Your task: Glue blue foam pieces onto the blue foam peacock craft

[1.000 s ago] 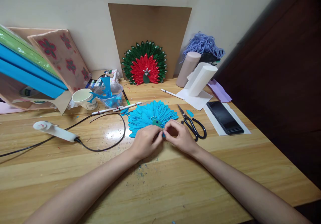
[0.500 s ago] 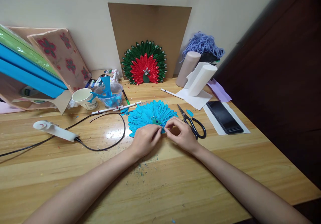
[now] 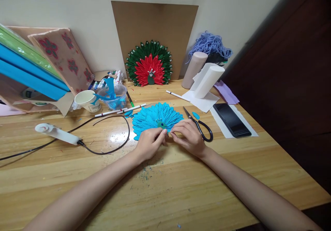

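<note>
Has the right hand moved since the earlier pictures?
Yes, slightly: the right hand now covers more of the scissors' handle, still at the blue fan's near edge.

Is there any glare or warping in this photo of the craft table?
Head view: a bright glare patch on the wooden table left of the blue paper fan; soft shadows under both hands; wide-angle bending stretches the forearms at the bottom edge; everything reads sharp.

The paper fan (image 3: 152, 117) is lying flat on the table (image 3: 181, 186). The left hand (image 3: 148, 142) and right hand (image 3: 188, 137) are resting at its near edge, fingertips meeting there. Scissors (image 3: 199, 129) are lying just right of the fan, a phone (image 3: 231, 120) farther right. A second fan (image 3: 149, 64) is leaning behind it, a cabled tool (image 3: 57, 133) is lying well left, and a cup (image 3: 85, 100) is sitting behind-left.
</note>
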Available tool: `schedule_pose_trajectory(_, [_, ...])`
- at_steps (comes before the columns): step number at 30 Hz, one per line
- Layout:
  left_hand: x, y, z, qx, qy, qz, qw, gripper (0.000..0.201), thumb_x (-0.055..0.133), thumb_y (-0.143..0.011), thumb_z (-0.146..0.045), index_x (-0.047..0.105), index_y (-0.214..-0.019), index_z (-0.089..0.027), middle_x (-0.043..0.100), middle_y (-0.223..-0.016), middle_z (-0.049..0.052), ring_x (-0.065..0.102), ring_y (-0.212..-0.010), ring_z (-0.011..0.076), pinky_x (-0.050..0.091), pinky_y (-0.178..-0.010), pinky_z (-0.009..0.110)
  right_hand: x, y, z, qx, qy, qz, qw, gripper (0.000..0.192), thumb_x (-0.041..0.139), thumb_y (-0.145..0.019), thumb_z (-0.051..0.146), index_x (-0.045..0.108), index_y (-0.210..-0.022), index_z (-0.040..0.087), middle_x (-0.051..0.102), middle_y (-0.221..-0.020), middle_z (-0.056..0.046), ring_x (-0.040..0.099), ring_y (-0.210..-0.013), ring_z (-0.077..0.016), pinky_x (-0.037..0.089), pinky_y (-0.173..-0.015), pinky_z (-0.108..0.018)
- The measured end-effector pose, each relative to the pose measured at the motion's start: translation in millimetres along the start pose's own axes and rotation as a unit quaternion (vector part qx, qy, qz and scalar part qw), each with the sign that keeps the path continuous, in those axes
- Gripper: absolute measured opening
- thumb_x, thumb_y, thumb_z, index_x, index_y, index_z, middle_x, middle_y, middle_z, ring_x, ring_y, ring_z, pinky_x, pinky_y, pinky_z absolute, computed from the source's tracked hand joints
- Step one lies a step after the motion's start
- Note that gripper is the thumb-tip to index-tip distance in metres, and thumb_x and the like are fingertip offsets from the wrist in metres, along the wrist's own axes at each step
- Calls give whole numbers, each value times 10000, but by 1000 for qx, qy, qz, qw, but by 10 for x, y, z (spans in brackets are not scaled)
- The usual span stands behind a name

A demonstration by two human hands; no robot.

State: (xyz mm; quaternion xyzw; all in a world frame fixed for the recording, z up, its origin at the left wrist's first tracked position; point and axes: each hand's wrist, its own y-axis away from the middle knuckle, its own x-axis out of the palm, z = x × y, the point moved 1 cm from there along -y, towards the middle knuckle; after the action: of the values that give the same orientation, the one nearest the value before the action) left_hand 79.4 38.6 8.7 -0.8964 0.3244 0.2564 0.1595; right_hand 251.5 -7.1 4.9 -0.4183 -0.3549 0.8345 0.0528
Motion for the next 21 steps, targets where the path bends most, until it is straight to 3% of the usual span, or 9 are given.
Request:
schedule_pose_trajectory(8, [-5, -57, 62, -31, 137, 2, 990, 348, 437, -894, -347, 582, -649, -147, 628, -628, 0, 550, -566, 95, 413, -578, 205, 18, -19, 6, -13, 16, 10, 1000, 96, 595, -800, 173, 613, -857, 248, 643, -854, -45, 542, -842, -206, 454, -772, -384])
schedule_pose_trajectory(14, [33, -60, 95, -31, 156, 12, 987, 346, 409, -907, -346, 626, -733, -140, 668, -695, 36, 609, -636, 122, 461, -637, 230, 51, -43, -2, 105, -86, 25, 990, 45, 564, -811, 169, 578, -802, 210, 574, -925, -68, 556, -928, -195, 458, -822, -357])
schedule_pose_trajectory(21, [37, -46, 74, -21, 108, 8, 994, 332, 410, -903, -324, 635, -737, -146, 676, -707, 33, 612, -643, 124, 455, -630, 229, 113, -6, -12, 201, -193, 35, 960, 57, 561, -803, 166, 553, -761, 204, 586, -794, -19, 575, -767, -154, 477, -717, -299])
